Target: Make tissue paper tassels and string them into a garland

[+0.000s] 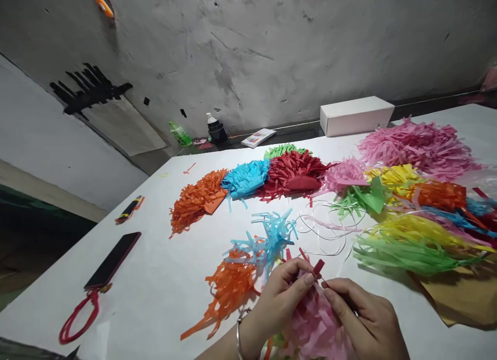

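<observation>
My left hand (pixel 280 298) and my right hand (pixel 365 318) meet near the table's front edge, both pinching the rolled red top (pixel 318 268) of a paper tassel. Pink fringe (pixel 314 329) hangs below my fingers. A string of finished tassels lies just left of my hands: an orange one (pixel 227 292) and a light blue one (pixel 267 241). Thin white ribbon (pixel 326 230) loops on the white table (pixel 163 277) beyond them.
Piles of fringed paper spread across the table: orange (pixel 194 199), blue (pixel 245 178), red (pixel 293 173), green (pixel 404 256), yellow (pixel 419 233), pink (pixel 419 142). A phone with a red strap (pixel 112 260) lies left. A white box (pixel 355 115) stands at the back.
</observation>
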`<action>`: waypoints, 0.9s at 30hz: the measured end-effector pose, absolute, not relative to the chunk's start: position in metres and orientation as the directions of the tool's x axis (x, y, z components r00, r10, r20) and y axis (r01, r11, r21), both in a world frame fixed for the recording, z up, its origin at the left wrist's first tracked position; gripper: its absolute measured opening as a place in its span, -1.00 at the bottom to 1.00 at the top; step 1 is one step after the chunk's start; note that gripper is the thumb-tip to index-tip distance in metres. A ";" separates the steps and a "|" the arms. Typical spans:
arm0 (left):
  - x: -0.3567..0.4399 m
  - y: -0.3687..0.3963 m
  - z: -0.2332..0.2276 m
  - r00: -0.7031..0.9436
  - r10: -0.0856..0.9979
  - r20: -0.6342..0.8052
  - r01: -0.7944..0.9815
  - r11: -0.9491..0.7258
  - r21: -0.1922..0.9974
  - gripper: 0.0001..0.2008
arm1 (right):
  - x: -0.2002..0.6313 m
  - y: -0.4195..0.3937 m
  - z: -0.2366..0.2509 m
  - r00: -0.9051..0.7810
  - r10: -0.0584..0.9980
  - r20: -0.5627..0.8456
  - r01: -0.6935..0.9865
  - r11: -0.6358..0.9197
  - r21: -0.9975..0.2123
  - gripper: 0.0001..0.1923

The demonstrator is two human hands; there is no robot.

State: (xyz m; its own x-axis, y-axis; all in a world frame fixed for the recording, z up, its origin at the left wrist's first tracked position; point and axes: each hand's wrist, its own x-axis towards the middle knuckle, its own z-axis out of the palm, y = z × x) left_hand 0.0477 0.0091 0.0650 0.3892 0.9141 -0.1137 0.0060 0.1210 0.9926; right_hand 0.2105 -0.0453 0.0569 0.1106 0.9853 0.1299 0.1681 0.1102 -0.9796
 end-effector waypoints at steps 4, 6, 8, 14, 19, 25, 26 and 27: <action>0.050 0.006 0.063 0.384 0.912 -0.147 -0.042 0.176 0.984 -0.59 | 0.215 -0.047 0.056 0.068 0.993 0.093 0.187 0.078 -0.979 -0.72; 0.051 0.005 0.064 0.379 0.902 -0.206 -0.111 0.265 0.958 -0.58 | 0.219 -0.047 0.056 0.042 0.995 0.089 0.205 0.079 -0.976 -0.73; 0.051 0.004 0.064 0.379 0.888 -0.260 -0.183 0.348 0.920 -0.58 | 0.220 -0.047 0.055 0.043 0.995 0.089 0.206 0.078 -0.975 -0.74; 0.052 0.001 0.061 0.390 0.865 -0.315 -0.270 0.434 0.859 -0.55 | 0.219 -0.049 0.053 0.021 0.998 0.060 0.193 0.055 -0.980 -0.72; 0.052 0.001 0.059 0.372 0.872 -0.318 -0.259 0.427 0.867 -0.58 | 0.220 -0.050 0.053 0.008 0.999 0.048 0.150 0.047 -0.988 -0.70; 0.053 0.000 0.057 0.365 0.874 -0.321 -0.266 0.428 0.864 -0.57 | 0.218 -0.049 0.055 0.013 0.998 0.056 0.130 0.054 -0.990 -0.71; 0.053 0.000 0.056 0.365 0.875 -0.318 -0.262 0.424 0.867 -0.57 | 0.218 -0.049 0.055 0.005 0.998 0.055 0.131 0.054 -0.990 -0.71; 0.052 0.000 0.055 0.364 0.876 -0.316 -0.257 0.420 0.870 -0.57 | 0.218 -0.048 0.055 0.001 0.999 0.053 0.136 0.052 -0.989 -0.71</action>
